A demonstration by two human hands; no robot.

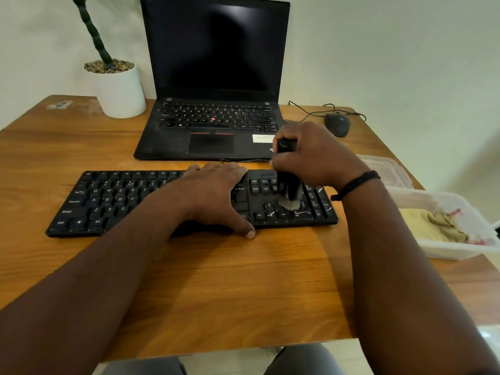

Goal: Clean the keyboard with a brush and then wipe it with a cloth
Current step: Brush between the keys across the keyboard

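- My left hand [216, 190] is lying flat, fingers straight, pressing down the middle of the black keyboard [108, 201] on the wooden table [216, 280].
- My right hand [311, 152] is gripping the brush [289, 190], fingers curled round its handle, bristles touching the arrow keys.
- The cloth [433, 226] is sitting in a plastic container [460, 250] at the right.

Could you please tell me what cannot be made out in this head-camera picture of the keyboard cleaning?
- Middle keys of the keyboard: hidden under the left hand.
- Brush handle: mostly covered by the right hand; bristles blurred.
- Cloth in the plastic tub: clouded by the tub wall; the tub is cut off by the right edge.
- Laptop sticker text: too small.
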